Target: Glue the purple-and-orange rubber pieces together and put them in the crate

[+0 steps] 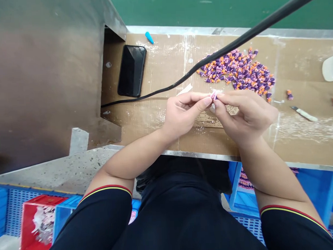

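Both hands meet over the middle of the cardboard-covered table (155,121). My left hand (182,111) pinches one side of a small pink and purple piece (214,95) between thumb and forefinger. From the other side, the fingertips of my right hand (244,111) grip the same piece, which they partly cover. Just beyond my right hand lies a pile of small purple, pink and orange pieces (246,71). A similar loose piece (289,94) and a small knife (304,114) lie to its right.
A black cable (192,71) crosses above the table. At the left are a phone (132,70), a blue object (149,37) and a large metal housing (44,78). A white container (331,68) stands far right. Below are a red bin (28,228) and blue crates (316,192).
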A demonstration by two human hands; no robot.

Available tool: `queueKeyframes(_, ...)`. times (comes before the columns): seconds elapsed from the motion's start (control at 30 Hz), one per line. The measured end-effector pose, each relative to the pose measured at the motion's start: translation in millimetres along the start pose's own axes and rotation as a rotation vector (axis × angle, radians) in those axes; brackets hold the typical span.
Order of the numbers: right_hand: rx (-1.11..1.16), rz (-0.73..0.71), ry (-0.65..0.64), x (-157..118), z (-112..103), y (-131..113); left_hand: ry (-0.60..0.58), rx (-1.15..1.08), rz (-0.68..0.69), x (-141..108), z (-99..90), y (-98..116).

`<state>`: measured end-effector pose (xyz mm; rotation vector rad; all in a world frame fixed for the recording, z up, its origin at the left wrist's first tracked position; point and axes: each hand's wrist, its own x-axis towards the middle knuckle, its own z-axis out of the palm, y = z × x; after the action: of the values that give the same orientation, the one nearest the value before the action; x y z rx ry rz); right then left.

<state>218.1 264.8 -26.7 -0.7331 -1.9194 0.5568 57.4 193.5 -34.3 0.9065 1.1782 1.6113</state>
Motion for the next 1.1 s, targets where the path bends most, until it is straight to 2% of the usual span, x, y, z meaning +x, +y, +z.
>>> queueKeyframes(0.1,0.027,-0.022,0.014,0,1,0,0.015,0.008,0.04,0,0.0,1)
queueKeyframes(0.2,-0.037,-0.037,0.037,0,1,-2,0.011,0.022,0.038,-1,0.4,3)
queueKeyframes(0.37,-0.046,-0.003,0.035,0,-1,-8,0.011,0.046,0.073,-3,1.1,5)
queueKeyframes(0.5,-0.03,-0.026,0.054,-1,-2,-10,0.022,0.086,0.15,-4,0.4,0)
queueKeyframes(0.67,-0.046,-0.013,0.046,-3,0,-4,0.012,0.107,0.181,-2,-2.1,-6)
queueKeyframes(0.93,0.012,0.013,0.062,-3,2,0,-0.029,0.137,0.254,-4,-3.1,-5)
queueKeyframes(1.1,0.029,-0.004,0.073,-2,3,0,-0.072,0.177,0.341,-4,-3.9,-17)
